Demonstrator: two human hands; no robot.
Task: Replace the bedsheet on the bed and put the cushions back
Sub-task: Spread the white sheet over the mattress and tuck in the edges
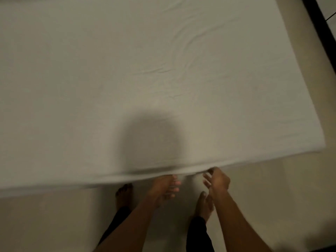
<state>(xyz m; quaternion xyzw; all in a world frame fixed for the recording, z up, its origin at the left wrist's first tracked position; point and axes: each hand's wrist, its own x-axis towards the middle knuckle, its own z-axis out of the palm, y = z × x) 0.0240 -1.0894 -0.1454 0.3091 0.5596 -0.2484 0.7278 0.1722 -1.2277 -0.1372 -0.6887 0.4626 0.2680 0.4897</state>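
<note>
Bedsheet beyond the left edge, its near hem motion-blurred.

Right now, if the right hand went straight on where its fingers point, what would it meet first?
Probably the near edge of the white bedsheet, which hangs directly ahead of the right hand. Motion blur hides whether the hand already touches it.

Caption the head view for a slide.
Left hand and right hand at the near edge of the spread white bedsheet.
</note>
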